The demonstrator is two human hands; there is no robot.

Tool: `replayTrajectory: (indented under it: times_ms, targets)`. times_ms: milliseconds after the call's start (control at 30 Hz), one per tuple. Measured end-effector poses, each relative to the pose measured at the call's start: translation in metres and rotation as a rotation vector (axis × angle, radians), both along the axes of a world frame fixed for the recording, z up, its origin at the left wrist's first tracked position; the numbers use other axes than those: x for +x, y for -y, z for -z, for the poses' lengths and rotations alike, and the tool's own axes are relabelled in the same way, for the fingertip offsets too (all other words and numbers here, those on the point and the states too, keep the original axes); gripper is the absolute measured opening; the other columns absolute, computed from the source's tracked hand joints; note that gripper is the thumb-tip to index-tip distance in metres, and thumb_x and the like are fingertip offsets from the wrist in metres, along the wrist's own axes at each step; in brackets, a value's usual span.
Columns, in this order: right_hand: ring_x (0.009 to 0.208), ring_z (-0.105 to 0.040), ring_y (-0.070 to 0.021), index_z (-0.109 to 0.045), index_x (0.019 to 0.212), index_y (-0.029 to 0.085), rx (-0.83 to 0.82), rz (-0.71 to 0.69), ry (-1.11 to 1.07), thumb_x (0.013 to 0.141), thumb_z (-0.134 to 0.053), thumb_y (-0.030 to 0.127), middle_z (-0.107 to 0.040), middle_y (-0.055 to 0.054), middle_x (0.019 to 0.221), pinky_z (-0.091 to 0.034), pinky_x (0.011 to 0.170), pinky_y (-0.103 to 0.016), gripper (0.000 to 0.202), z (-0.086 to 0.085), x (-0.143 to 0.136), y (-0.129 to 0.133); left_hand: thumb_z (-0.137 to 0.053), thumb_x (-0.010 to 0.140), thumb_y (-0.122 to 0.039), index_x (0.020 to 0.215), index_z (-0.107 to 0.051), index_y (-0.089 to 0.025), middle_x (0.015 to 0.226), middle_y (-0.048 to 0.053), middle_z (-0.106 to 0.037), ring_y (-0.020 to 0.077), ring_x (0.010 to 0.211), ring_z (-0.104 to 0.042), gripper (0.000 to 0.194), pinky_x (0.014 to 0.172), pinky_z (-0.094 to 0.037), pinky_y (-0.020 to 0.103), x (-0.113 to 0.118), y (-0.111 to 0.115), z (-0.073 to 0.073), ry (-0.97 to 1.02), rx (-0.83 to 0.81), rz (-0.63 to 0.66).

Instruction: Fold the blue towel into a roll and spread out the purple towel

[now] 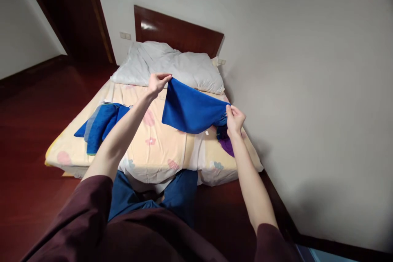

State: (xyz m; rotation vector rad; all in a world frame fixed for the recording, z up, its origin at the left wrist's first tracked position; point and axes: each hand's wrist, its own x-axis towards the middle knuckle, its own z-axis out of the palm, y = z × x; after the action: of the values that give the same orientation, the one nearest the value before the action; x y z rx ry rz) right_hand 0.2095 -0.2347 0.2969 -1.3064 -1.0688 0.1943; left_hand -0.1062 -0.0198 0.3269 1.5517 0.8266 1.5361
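Observation:
A plain blue cloth (192,108) hangs stretched between my two hands above the bed. My left hand (158,83) pinches its upper left corner between thumb and fingers. At the other end my right hand (235,119) grips the upper right corner, where the fabric bunches into folds. The cloth's lower edge sags freely. Under and beside my right hand lies a purple cloth (226,145), partly hidden by the hand and the blue cloth. Left of my left forearm, a pile of folded blue and grey cloths (103,125) rests on the bed, partly covered by the arm.
The bed (150,159) has a cream sheet with pink and grey-blue prints. Grey-white bedding (172,65) lies against the dark wooden headboard (181,28). A wall (313,102) borders the right side; dark red floor (30,131) stretches along the left.

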Motion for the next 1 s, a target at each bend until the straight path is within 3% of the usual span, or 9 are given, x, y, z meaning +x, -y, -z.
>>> replayTrajectory:
  times_ms: [100, 233, 400, 567, 733, 900, 1000]
  targets:
    - [0.081, -0.068, -0.0177, -0.067, 0.098, 0.016, 0.15, 0.011, -0.063, 0.078, -0.075, 0.063, -0.072, -0.005, 0.087, -0.057, 0.077, -0.03, 0.052, -0.027, 0.002, -0.021, -0.088, 0.068, -0.051, 0.104, -0.078, -0.009, 0.105, 0.015, -0.078, 0.0279, 0.105, -0.072, 0.055, 0.1, -0.055, 0.038, -0.016, 0.007, -0.022, 0.021, 0.047, -0.033]
    - [0.089, -0.071, -0.0187, -0.064, 0.107, 0.017, 0.204, -0.01, -0.011, 0.081, -0.075, 0.06, -0.073, -0.007, 0.094, -0.06, 0.08, -0.031, 0.051, -0.05, 0.001, -0.037, -0.088, 0.07, -0.047, 0.104, -0.078, -0.01, 0.104, 0.015, -0.078, 0.0282, 0.104, -0.072, 0.051, 0.098, -0.056, 0.039, -0.032, 0.022, -0.041, 0.031, 0.047, -0.086]
    - [0.092, -0.072, -0.0205, -0.066, 0.107, 0.016, 0.196, -0.053, -0.014, 0.082, -0.075, 0.058, -0.074, -0.009, 0.098, -0.061, 0.079, -0.033, 0.049, -0.061, -0.003, -0.04, -0.087, 0.073, -0.04, 0.103, -0.077, -0.011, 0.102, 0.014, -0.078, 0.0256, 0.099, -0.072, 0.044, 0.092, -0.058, 0.038, -0.042, 0.039, -0.055, 0.029, -0.006, -0.132]
    - [0.083, -0.071, -0.017, -0.069, 0.102, 0.017, 0.157, -0.119, -0.099, 0.073, -0.084, 0.055, -0.075, -0.006, 0.093, -0.059, 0.075, -0.03, 0.05, -0.061, -0.011, -0.018, -0.087, 0.071, -0.032, 0.098, -0.077, -0.01, 0.094, 0.013, -0.077, 0.0209, 0.086, -0.07, 0.037, 0.082, -0.058, 0.033, -0.054, 0.059, -0.061, -0.036, -0.033, -0.113]
    - [0.068, -0.063, -0.011, -0.072, 0.093, 0.018, -0.01, -0.216, -0.183, 0.064, -0.092, 0.05, -0.073, -0.002, 0.083, -0.053, 0.064, -0.024, 0.048, -0.042, -0.019, 0.037, -0.089, 0.068, -0.038, 0.096, -0.078, -0.01, 0.082, 0.011, -0.075, 0.0212, 0.077, -0.071, 0.041, 0.068, -0.058, 0.03, -0.088, 0.107, -0.047, -0.206, -0.078, -0.005]
    - [0.059, -0.056, -0.0085, -0.072, 0.094, 0.019, -0.243, -0.311, -0.323, 0.059, -0.096, 0.047, -0.068, 0.001, 0.075, -0.048, 0.055, -0.021, 0.05, -0.017, -0.029, 0.101, -0.091, 0.062, -0.051, 0.095, -0.078, -0.014, 0.078, 0.009, -0.075, 0.0239, 0.074, -0.073, 0.051, 0.06, -0.058, 0.028, -0.131, 0.171, -0.015, -0.351, -0.232, 0.118]
    - [0.057, -0.056, -0.0086, -0.072, 0.094, 0.019, -0.342, -0.337, -0.367, 0.061, -0.096, 0.045, -0.067, 0.001, 0.073, -0.047, 0.053, -0.022, 0.048, -0.01, -0.035, 0.123, -0.091, 0.062, -0.051, 0.092, -0.079, -0.017, 0.077, 0.009, -0.075, 0.0265, 0.074, -0.074, 0.047, 0.063, -0.062, 0.033, -0.15, 0.196, 0.004, -0.383, -0.319, 0.174]
